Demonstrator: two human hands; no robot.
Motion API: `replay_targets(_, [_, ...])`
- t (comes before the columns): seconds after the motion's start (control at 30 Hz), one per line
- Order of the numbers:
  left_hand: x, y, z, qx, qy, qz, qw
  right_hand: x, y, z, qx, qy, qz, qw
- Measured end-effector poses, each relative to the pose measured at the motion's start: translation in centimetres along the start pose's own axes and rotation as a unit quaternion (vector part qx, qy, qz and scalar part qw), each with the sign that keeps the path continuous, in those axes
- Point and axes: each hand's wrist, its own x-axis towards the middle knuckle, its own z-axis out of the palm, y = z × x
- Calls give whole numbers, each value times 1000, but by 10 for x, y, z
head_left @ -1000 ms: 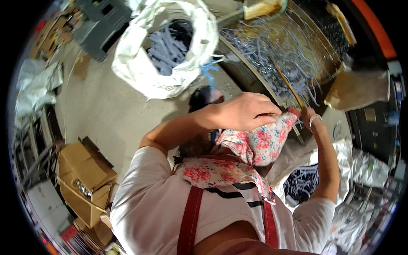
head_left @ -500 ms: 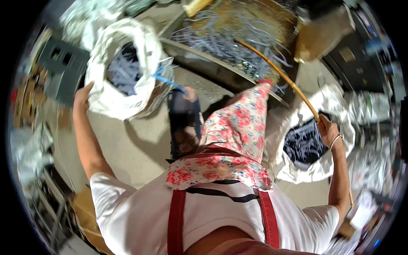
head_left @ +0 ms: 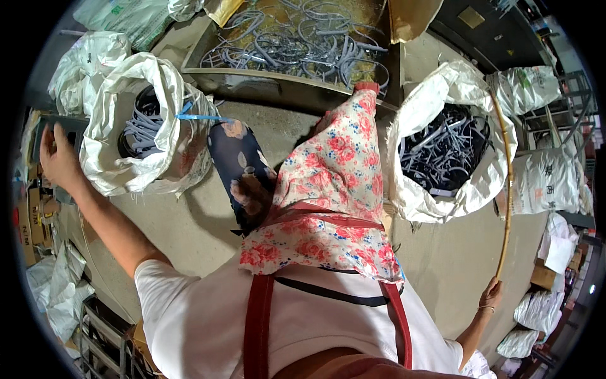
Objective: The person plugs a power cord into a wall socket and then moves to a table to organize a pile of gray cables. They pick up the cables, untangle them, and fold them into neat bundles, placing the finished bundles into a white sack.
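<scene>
My right hand [head_left: 490, 294] is closed round the lower end of a long bamboo stick [head_left: 509, 183], whose far part rests against or passes over the right white woven sack [head_left: 416, 205]. Inside that sack lies a heap of dark and grey rubber-like strips [head_left: 442, 151]. My left hand [head_left: 58, 159] is raised with its fingers apart, holding nothing, just left of another white woven sack [head_left: 113, 180]. Grey strips [head_left: 144, 129] fill part of this left sack, and a blue tie [head_left: 202, 117] hangs at its side.
Ahead stands a metal tank [head_left: 271, 83] with wet grey strips [head_left: 328, 44] in murky liquid. A brown board [head_left: 413, 19] leans at its right corner. Full white bags [head_left: 546, 180] stand at the right, cardboard boxes [head_left: 35, 218] at the left. Concrete floor [head_left: 429, 252] lies between.
My left hand has let go of the left sack's rim and moved away from it. My right hand has drawn the stick back from the tank, to the right and nearer me.
</scene>
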Motion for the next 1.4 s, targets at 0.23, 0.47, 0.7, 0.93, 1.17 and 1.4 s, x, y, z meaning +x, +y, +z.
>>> replay_targets(0.23, [-112,190,84,-358,-73,16,931,72,-52,44,-89,-176,-20,980])
replay_targets(0.47, [-183,221,183,-454,-296,-114,832,196,-168,161,-108,-208,-118,965])
replay_targets(0.7, [-187,204,236,-392,-321,-170,845,283,-343,88,-24,96,-340,935])
replay_targets(0.93, [-247,197,305,-291,-469,-304,777,304,-591,133,-29,-54,-521,851])
replay_targets(1.17, [-260,201,316,-392,-455,-291,744,333,-657,314,-210,-250,-562,760])
replay_targets(1.4, [-261,223,324,-301,-490,-274,771,315,-618,433,-391,-313,-572,650])
